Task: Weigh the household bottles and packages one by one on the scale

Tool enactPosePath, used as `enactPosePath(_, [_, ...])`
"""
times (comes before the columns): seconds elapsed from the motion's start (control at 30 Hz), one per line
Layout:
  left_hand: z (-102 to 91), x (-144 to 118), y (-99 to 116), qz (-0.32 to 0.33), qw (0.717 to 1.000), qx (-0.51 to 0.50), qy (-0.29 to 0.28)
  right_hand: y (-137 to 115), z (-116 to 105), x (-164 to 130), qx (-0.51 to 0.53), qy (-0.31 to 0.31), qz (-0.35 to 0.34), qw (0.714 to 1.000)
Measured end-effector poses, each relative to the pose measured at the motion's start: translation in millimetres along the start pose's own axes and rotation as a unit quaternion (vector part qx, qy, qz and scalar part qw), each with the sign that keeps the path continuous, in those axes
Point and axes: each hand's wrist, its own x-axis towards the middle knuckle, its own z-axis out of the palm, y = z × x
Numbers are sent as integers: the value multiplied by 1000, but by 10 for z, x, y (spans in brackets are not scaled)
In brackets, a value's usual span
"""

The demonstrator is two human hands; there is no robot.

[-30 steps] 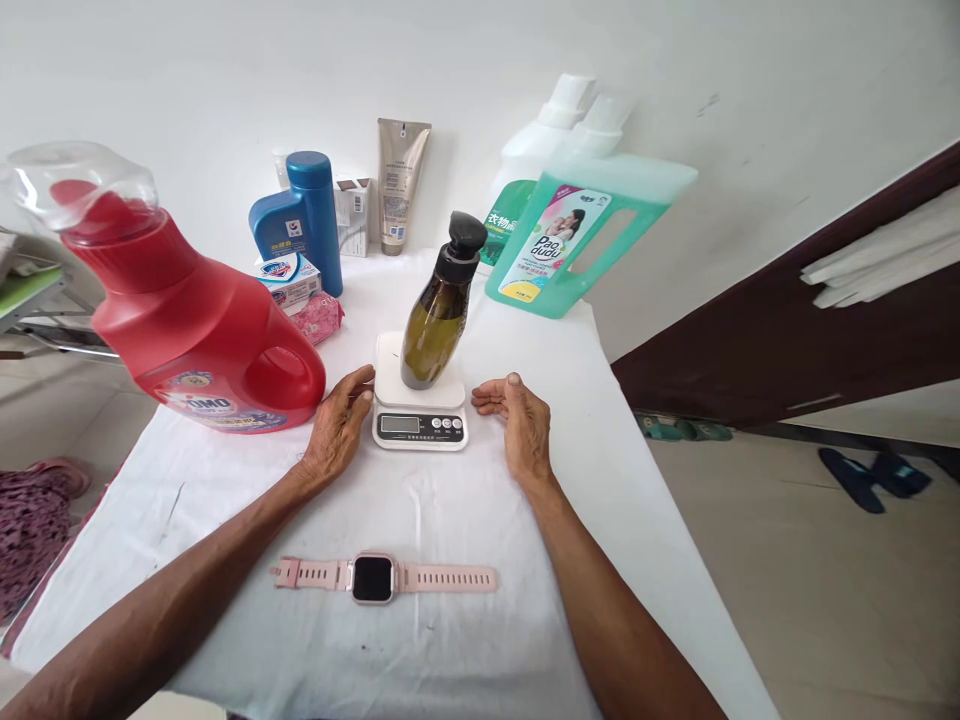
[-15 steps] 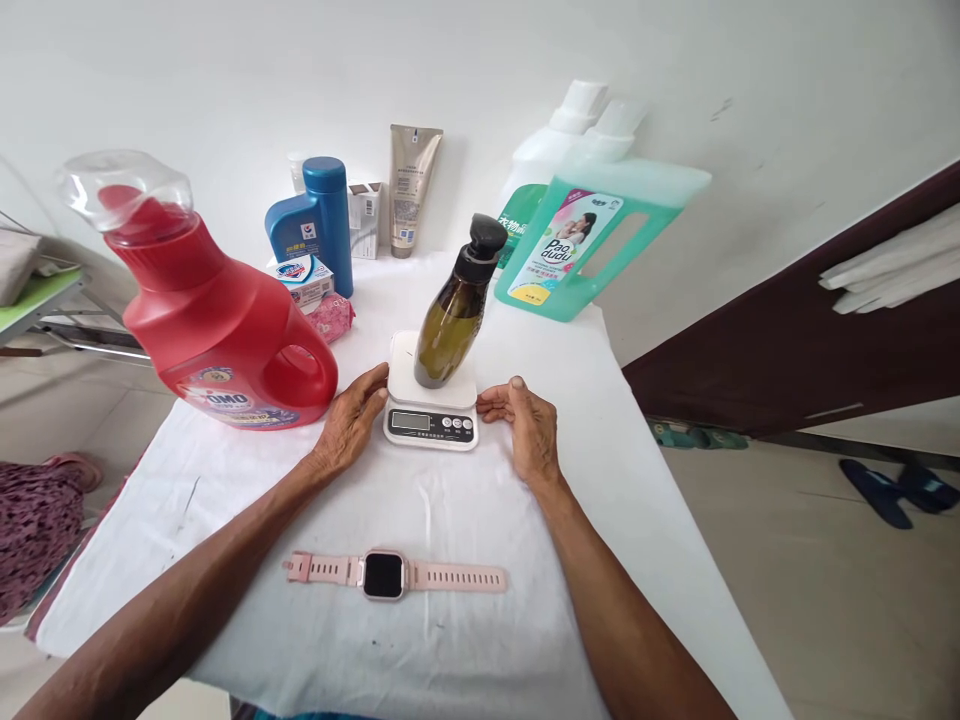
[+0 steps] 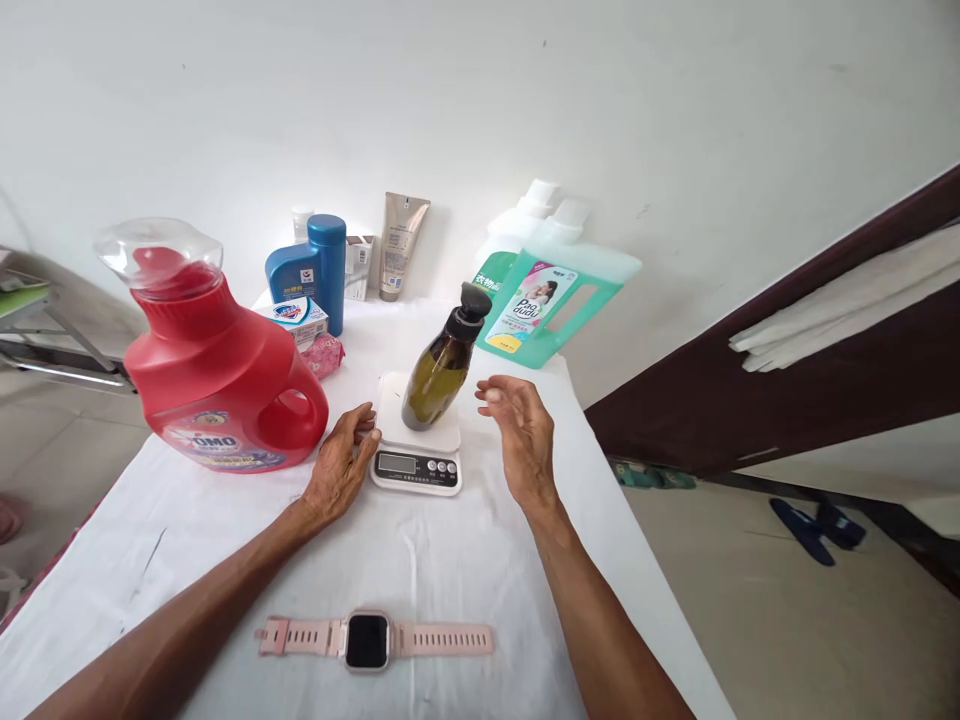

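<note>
Flanking the scale (image 3: 417, 440) — left hand (image 3: 339, 470) touching its edge, right hand (image 3: 523, 432) raised, open, empty — beside the bottle (image 3: 442, 362).

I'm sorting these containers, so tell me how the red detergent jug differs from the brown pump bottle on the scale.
The red detergent jug is far bulkier, with a moulded handle and a clear cap; the brown pump bottle is slim, with a black pump top. The jug stands on the white cloth left of the left hand; the bottle stands on the kitchen scale, beside the raised right hand. Neither is held, and both are upright.
</note>
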Motion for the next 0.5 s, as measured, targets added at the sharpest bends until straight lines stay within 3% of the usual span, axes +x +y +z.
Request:
enactPosePath(0.13, [7, 6, -12, -6, 1000, -10, 18, -234, 293, 75, -88, -67, -10, 994])
enactPosePath(0.3, [20, 7, -2, -9, 1000, -9, 28, -210, 564, 78, -172, -37, 23, 984])
enactPosePath(0.5, [43, 6, -7, 0, 999, -9, 40, -193, 599, 60, -192, -15, 40, 980])
